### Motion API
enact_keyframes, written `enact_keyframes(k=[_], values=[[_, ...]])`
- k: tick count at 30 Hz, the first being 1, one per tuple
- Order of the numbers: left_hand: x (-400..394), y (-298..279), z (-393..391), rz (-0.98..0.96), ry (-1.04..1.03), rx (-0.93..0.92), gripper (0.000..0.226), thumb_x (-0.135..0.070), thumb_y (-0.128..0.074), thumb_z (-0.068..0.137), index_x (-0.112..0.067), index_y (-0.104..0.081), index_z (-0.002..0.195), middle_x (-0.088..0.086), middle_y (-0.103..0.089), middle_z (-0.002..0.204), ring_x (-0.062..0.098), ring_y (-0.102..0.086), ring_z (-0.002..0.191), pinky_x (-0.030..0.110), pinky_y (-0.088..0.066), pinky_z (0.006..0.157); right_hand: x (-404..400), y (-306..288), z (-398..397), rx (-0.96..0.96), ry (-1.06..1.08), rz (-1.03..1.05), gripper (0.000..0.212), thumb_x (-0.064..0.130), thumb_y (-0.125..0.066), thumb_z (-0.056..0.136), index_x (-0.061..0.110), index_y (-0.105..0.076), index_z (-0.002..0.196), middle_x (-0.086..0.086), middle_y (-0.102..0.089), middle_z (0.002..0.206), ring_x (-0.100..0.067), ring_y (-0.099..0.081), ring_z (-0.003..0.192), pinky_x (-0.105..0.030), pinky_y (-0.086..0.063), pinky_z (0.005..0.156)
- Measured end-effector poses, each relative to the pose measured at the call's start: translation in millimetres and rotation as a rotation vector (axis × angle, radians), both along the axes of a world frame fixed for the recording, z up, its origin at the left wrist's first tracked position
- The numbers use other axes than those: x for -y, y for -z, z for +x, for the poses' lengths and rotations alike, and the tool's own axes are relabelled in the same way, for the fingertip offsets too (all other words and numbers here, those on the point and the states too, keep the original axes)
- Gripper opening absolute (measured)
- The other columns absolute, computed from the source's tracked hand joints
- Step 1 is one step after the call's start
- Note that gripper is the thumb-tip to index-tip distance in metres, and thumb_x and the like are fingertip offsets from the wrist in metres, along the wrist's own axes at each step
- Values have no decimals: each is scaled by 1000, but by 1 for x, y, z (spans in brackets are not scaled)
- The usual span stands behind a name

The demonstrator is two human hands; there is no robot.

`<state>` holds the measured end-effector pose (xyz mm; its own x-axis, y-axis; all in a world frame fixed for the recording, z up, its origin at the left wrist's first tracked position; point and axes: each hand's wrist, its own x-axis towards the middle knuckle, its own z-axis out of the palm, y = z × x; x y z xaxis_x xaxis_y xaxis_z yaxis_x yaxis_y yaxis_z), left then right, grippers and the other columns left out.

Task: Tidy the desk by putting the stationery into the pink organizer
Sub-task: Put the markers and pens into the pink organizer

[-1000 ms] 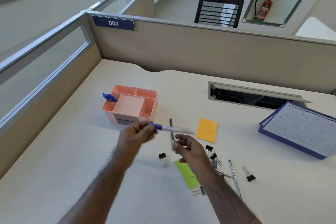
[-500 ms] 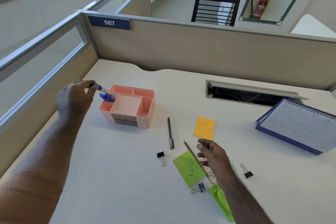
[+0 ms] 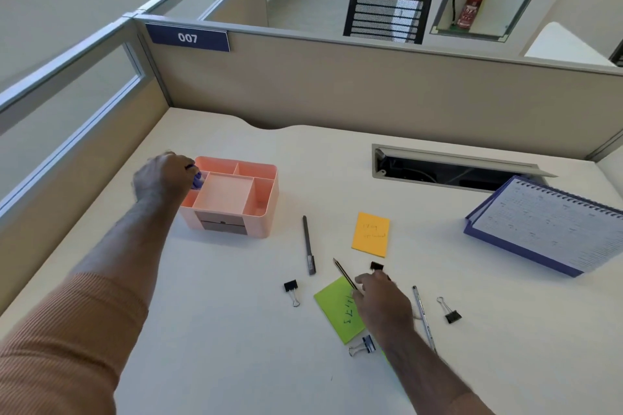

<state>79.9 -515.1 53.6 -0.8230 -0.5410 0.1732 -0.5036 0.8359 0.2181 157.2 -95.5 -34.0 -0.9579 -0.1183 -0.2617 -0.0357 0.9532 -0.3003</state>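
Head view. The organizer (image 3: 232, 197) stands on the tabletop (image 3: 209, 330) at the left, its open compartments facing up so items can be dropped in from above. The left hand (image 3: 161, 180) is at the organizer's left rear corner, fingers curled around a blue pen (image 3: 196, 179) whose end sits in the narrow left compartment; the placement there suits a long item standing upright. Whether the pen is already let go cannot be told, since the hand covers most of it.

The right hand (image 3: 379, 298) rests low over the loose stationery, fingers closing on a pencil (image 3: 344, 273) that lies partly across a green note (image 3: 337, 310). The contact looks like a pinch in progress, though a firm hold cannot be confirmed.

Still loose on the tabletop: a grey pen (image 3: 308, 245) near the organizer, an orange note (image 3: 371, 234), a silver pen (image 3: 423, 317) just right of the right hand, and four binder clips (image 3: 291, 287) scattered around the green note. A calendar (image 3: 553, 221) sits well apart at the right.

Judgement: the task is early; most items remain outside the organizer.
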Motion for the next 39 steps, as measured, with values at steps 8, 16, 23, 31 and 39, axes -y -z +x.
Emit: enact_keyframes(k=[8,16,23,31,39], values=[[-9,5,3,43,33,-10,31,-36,-48,97,-24,-72,113,4,-68,113,28,-63,93,40,-54,72,11,9,-20,-3,-30,221,25,28,-42,96,19,-62,108,-1,-61,110,-25,-65,96,-32,-38,65],[-51,-12,27,111,114,-323,32,-23,-55,95,-20,-67,124,6,-63,125,32,-63,102,44,-55,75,4,0,-20,-68,-17,6,19,37,-49,89,24,-62,89,6,-64,93,-21,-62,86,-30,-38,64],[-157,16,79,757,340,-165,25,-22,-65,93,-26,-70,117,-4,-71,95,10,-63,61,16,-50,59,21,-42,-12,-125,-70,-417,8,39,-58,87,32,-62,88,17,-68,76,-4,-63,74,-27,-48,64],[-192,8,105,1611,88,-261,12,-9,-65,91,-7,-70,101,17,-76,94,23,-73,88,24,-58,72,40,-58,1,-110,-167,-727,8,27,-62,91,35,-64,93,22,-66,88,-9,-66,75,-28,-53,67],[-175,-1,118,1732,4,-264,15,-2,-62,90,5,-68,101,20,-74,91,24,-74,83,21,-59,70,37,-68,0,-303,-245,-627,8,37,-60,90,34,-64,97,22,-65,94,-1,-60,89,-26,-48,78]])
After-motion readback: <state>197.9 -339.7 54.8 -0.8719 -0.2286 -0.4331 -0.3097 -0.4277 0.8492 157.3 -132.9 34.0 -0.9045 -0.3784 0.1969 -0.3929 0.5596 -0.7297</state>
